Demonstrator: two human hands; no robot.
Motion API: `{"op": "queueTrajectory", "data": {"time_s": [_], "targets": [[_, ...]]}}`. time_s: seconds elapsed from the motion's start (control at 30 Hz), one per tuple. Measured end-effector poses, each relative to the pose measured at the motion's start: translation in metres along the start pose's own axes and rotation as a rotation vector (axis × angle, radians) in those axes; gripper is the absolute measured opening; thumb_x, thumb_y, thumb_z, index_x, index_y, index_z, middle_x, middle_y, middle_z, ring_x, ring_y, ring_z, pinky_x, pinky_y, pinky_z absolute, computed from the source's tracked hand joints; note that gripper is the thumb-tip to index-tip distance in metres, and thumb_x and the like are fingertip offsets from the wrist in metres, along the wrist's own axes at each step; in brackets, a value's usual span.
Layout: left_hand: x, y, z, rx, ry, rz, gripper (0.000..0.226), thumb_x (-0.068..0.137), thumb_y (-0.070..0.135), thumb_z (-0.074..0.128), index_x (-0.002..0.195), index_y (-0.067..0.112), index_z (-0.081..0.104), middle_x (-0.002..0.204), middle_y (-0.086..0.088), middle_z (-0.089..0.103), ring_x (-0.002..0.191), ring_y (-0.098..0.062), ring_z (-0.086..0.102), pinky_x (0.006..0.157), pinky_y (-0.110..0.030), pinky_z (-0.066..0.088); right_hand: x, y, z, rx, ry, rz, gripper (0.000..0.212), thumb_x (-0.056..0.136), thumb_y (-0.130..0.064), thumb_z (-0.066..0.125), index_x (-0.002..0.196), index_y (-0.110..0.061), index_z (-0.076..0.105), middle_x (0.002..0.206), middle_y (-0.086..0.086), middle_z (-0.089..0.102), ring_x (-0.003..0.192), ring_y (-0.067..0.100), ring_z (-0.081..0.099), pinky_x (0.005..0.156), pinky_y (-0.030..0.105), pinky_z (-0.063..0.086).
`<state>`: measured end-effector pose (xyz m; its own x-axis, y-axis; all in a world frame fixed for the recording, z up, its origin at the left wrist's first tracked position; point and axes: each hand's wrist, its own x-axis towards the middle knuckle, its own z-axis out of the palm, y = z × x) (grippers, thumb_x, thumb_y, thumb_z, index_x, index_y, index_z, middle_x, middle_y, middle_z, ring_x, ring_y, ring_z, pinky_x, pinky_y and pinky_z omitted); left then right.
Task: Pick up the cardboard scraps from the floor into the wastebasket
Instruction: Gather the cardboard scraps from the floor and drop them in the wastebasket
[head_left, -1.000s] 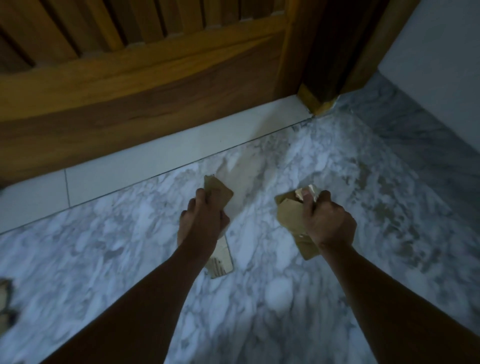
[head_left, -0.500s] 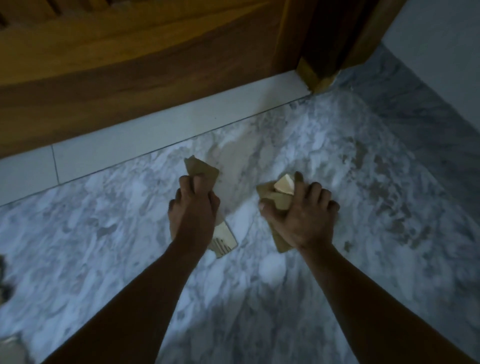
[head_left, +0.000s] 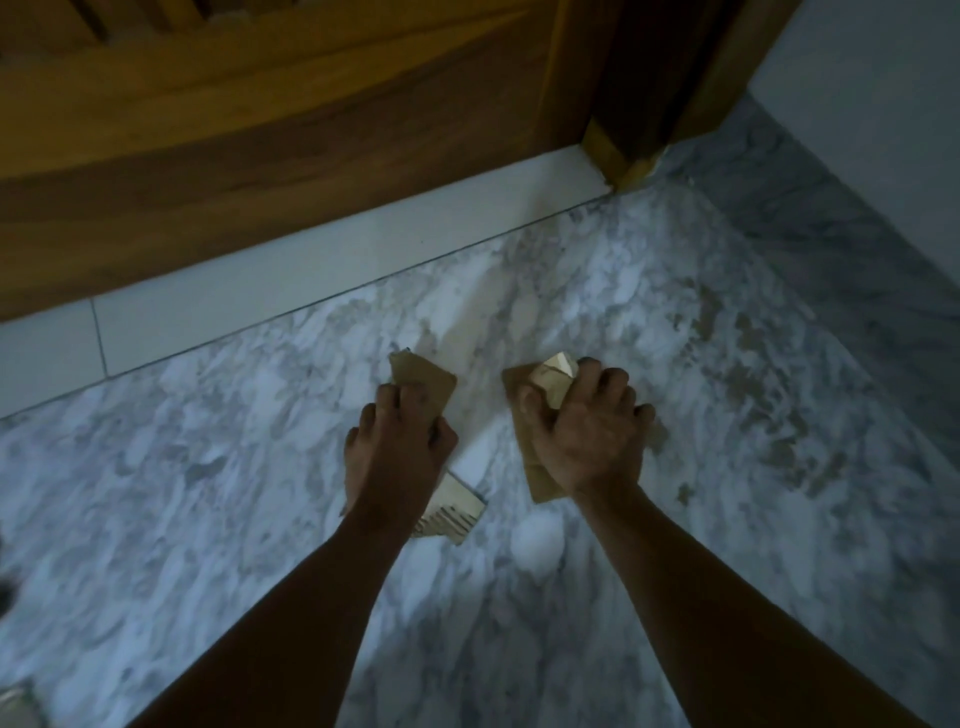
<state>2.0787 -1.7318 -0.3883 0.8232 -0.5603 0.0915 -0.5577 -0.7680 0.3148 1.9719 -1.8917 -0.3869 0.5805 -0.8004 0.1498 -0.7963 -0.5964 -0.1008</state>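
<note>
Head view shows the left hand (head_left: 397, 447) with fingers curled round a brown cardboard scrap (head_left: 423, 382), its corner poking out toward 12 o'clock. A pale corrugated piece (head_left: 452, 512) shows by the wrist at 5 o'clock. At 3 o'clock from it, the right hand (head_left: 587, 441) grips a wad of cardboard scraps (head_left: 553, 379) between thumb and fingers. Both are over the marble floor (head_left: 727, 415), with the wooden door (head_left: 260, 156) at 12 o'clock.

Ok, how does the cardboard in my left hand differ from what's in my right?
The left hand grips one long scrap, ribbed flutes showing at its lower end. The right hand grips a flat sheet plus a pale crumpled piece. Both handfuls are cardboard.
</note>
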Motion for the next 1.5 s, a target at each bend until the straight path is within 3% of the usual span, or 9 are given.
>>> {"op": "queueTrajectory", "data": {"time_s": [0.13,0.3,0.5,0.63,0.8,0.93,1.1,1.2,1.5], "targets": [[-0.001,-0.002,-0.002,-0.054,0.045,-0.002,0.032,0.08,0.029,0.074,0.1,0.009,0.059,0.097,-0.011,0.057,0.075,-0.033,0.063,0.056,-0.035,0.046,-0.007,-0.015,0.0,-0.009,-0.074,0.056,0.099,0.072,-0.088,0.051,0.129,-0.007,0.055,0.104,0.021,0.06,0.087,0.037,0.059,0.073,0.045,0.044],[0.0,-0.013,-0.005,-0.094,0.077,-0.028,0.033,0.08,0.023,0.078,0.097,0.006,0.055,0.097,-0.014,0.054,0.067,-0.036,0.061,0.05,-0.032,0.043,-0.004,-0.039,-0.011,0.115,-0.255,0.172,0.072,0.081,-0.067,0.064,0.121,-0.008,0.052,0.113,0.018,0.061,0.103,0.039,0.059,0.089,0.048,0.042],[0.008,-0.021,-0.021,-0.189,-0.009,-0.073,0.031,0.086,0.025,0.072,0.106,0.006,0.057,0.107,-0.013,0.053,0.069,-0.039,0.061,0.057,-0.036,0.046,0.013,-0.042,-0.028,0.341,-0.457,0.218,0.068,0.087,-0.047,0.069,0.132,-0.009,0.034,0.125,0.016,0.056,0.108,0.039,0.064,0.092,0.044,0.05],[0.012,-0.008,-0.049,-0.22,-0.039,0.017,0.031,0.087,0.022,0.069,0.113,0.009,0.059,0.111,-0.012,0.054,0.072,-0.036,0.062,0.059,-0.036,0.046,0.013,-0.033,-0.052,0.36,-0.415,0.164,0.061,0.091,-0.039,0.063,0.133,-0.012,0.028,0.111,0.015,0.067,0.102,0.037,0.067,0.09,0.045,0.053],[0.016,0.024,-0.095,-0.281,-0.055,0.15,0.04,0.086,0.017,0.07,0.122,0.009,0.058,0.115,-0.014,0.057,0.072,-0.038,0.064,0.062,-0.039,0.047,0.003,-0.001,-0.115,0.328,-0.362,0.114,0.074,0.093,-0.036,0.062,0.151,-0.027,0.018,0.104,0.008,0.069,0.094,0.03,0.069,0.087,0.045,0.055],[0.006,0.063,-0.15,-0.372,-0.044,0.257,0.035,0.085,0.015,0.068,0.119,0.007,0.058,0.117,-0.013,0.059,0.081,-0.038,0.064,0.067,-0.039,0.046,-0.011,0.032,-0.19,0.29,-0.301,0.104,0.052,0.095,-0.034,0.054,0.142,-0.029,0.031,0.103,0.007,0.069,0.089,0.028,0.068,0.082,0.043,0.056],[-0.031,0.131,-0.225,-0.4,-0.01,0.412,0.037,0.086,0.02,0.069,0.118,0.012,0.054,0.12,-0.011,0.056,0.096,-0.041,0.062,0.073,-0.042,0.046,-0.051,0.083,-0.308,0.272,-0.132,0.136,0.054,0.095,-0.043,0.055,0.143,-0.024,0.036,0.115,0.012,0.069,0.102,0.036,0.067,0.088,0.046,0.053],[-0.067,0.186,-0.261,-0.477,-0.02,0.466,0.039,0.084,0.026,0.069,0.119,0.018,0.051,0.123,-0.006,0.055,0.098,-0.036,0.06,0.075,-0.037,0.041,-0.09,0.12,-0.365,0.255,-0.067,0.163,0.055,0.094,-0.044,0.059,0.14,-0.025,0.037,0.113,0.012,0.068,0.099,0.036,0.067,0.085,0.044,0.053],[-0.2,0.335,-0.311,-0.601,-0.07,0.686,0.042,0.085,0.032,0.068,0.12,0.016,0.052,0.125,-0.006,0.055,0.106,-0.028,0.057,0.078,-0.032,0.037,-0.219,0.245,-0.472,0.167,0.072,0.365,0.065,0.095,-0.044,0.06,0.15,-0.025,0.031,0.123,0.015,0.064,0.103,0.034,0.064,0.082,0.041,0.048]]}}
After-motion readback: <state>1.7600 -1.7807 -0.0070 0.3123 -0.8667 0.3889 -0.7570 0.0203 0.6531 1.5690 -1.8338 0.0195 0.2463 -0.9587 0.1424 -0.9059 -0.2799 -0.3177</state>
